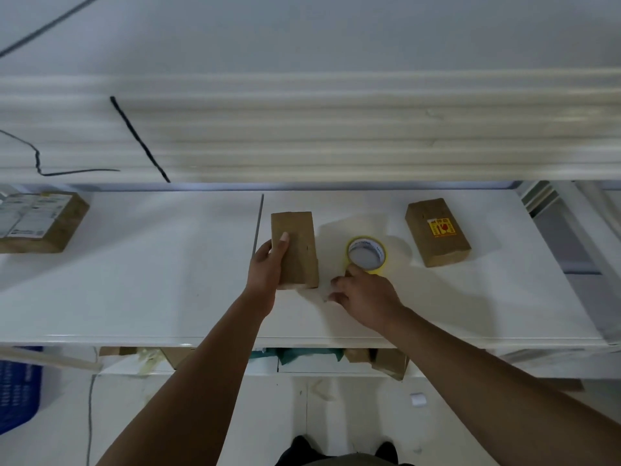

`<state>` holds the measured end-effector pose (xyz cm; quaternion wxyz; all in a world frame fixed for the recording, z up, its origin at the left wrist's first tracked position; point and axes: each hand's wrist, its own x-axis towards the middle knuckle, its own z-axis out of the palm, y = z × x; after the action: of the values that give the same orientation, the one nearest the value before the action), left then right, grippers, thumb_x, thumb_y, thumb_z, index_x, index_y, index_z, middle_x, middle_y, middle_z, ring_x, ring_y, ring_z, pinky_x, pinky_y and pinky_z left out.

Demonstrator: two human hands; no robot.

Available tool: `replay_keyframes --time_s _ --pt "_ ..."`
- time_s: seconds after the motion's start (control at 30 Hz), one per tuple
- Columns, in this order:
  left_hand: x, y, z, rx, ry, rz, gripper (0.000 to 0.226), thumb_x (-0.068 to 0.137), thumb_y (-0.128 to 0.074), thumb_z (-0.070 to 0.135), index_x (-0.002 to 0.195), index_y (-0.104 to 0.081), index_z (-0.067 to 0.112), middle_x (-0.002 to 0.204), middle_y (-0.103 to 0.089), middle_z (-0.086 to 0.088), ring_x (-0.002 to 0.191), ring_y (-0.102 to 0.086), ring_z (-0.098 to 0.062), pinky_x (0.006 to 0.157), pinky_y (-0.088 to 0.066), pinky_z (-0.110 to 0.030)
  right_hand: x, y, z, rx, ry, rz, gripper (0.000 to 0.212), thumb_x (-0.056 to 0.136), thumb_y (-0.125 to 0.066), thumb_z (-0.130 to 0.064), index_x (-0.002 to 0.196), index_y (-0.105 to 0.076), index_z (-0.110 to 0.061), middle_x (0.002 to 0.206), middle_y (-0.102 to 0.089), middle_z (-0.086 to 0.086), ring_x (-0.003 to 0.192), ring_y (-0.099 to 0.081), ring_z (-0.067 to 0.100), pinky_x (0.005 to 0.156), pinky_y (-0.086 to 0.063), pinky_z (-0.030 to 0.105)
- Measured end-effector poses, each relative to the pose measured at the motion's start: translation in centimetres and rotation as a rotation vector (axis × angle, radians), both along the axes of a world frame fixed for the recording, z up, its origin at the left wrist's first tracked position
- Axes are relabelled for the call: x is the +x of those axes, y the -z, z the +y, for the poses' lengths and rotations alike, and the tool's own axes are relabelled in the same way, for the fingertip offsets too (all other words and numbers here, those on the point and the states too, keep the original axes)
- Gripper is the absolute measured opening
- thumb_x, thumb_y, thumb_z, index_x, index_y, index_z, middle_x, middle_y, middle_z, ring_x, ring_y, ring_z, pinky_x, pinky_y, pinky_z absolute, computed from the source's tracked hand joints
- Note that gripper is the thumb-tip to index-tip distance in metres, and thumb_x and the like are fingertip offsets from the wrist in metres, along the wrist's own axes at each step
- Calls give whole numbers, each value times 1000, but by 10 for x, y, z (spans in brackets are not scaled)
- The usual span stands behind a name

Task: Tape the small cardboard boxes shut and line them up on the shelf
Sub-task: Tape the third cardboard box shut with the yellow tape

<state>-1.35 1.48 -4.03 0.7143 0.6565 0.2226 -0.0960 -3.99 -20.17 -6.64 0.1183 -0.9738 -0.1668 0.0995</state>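
A person stands at a white shelf with the taping job apparently in its early or middle stretch: three small cardboard boxes lie scattered along the board rather than in a row. The left hand grips the middle cardboard box from its left side, thumb laid across the top face and fingers wrapped under the near edge, holding it flat on the shelf. No strip of tape can be made out on this box, so sealing it appears not yet done. Just to its right sits a yellow tape roll, lying flat, and the right hand reaches it from the near side, one fingertip touching the roll's near rim and the other fingers loosely curled above the shelf; whether it has hold of the roll or a tape end cannot be told. Further right, well apart from both hands, lies a sticker-marked box; at the far left edge rests a labelled box. Whether either is taped is unclear, and the lining-up is not yet done.
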Motion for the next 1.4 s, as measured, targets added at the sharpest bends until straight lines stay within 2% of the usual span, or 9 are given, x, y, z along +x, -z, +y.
replay_keyframes --time_s 0.1,0.2,0.33,0.43,0.57,0.83,1.1,1.3,1.4 --pt "-4 -11 -7 22 23 -24 55 93 -67 64 132 -67 25 116 -77 1 108 -74 -24 97 -61 -48 -2 -9 1 -22 65 -91 40 106 -50 -42 141 -60 -27 128 -59 2 107 -67 30 73 -53 37" --pt "-11 -20 -15 20 30 -52 57 93 -66 66 133 -68 26 118 -77 0 109 -73 -25 97 -61 -50 -3 -23 4 363 321 -186 21 108 -49 -35 116 -67 -27 102 -64 -10 91 -68 20 66 -50 32" --pt "-24 -27 -31 7 48 -102 53 98 -61 59 139 -61 24 122 -73 -3 109 -72 -24 91 -63 -43 5 -48 30 1198 649 291 46 98 -53 -68 124 -56 -30 118 -67 5 102 -70 22 85 -63 48" --pt "-30 -29 -40 -2 43 -115 50 101 -59 56 140 -59 26 123 -72 -2 110 -71 -23 88 -62 -40 8 -58 46 1314 819 568 47 100 -49 -67 129 -53 -30 124 -66 9 109 -69 32 80 -63 48" --pt "-34 -34 -50 -9 20 -134 51 101 -56 61 141 -59 30 125 -71 0 111 -71 -22 91 -63 -42 3 -55 53 1541 963 614 33 103 -51 -59 120 -60 -32 122 -72 6 111 -70 32 101 -55 56" --pt "-40 -36 -56 -109 -37 -36 59 108 -25 65 142 -56 29 129 -69 -4 115 -68 -22 83 -59 -33 4 -59 59 1513 1124 551 33 105 -41 -32 90 -68 -45 111 -76 0 106 -68 32 92 -48 50" --pt "-32 -41 -59 -36 -76 -93 46 116 -22 40 143 -58 30 129 -67 -4 112 -66 -20 77 -56 -30 -8 -65 49 1616 962 555 44 98 -54 -67 116 -66 -29 114 -76 3 103 -72 27 91 -55 48" --pt "-32 -51 -56 110 27 -153 40 104 -55 52 133 -61 25 123 -70 -3 107 -68 -20 88 -60 -38 -5 -66 57 1405 809 373 35 98 -66 -50 125 -50 -33 128 -64 2 115 -65 26 96 -58 60" --pt "-28 -52 -50 80 80 -157 39 106 -51 54 133 -59 27 121 -69 0 110 -68 -21 83 -58 -33 -7 -65 56 1449 805 386 41 97 -68 -52 128 -50 -32 126 -65 2 115 -66 25 97 -58 57"
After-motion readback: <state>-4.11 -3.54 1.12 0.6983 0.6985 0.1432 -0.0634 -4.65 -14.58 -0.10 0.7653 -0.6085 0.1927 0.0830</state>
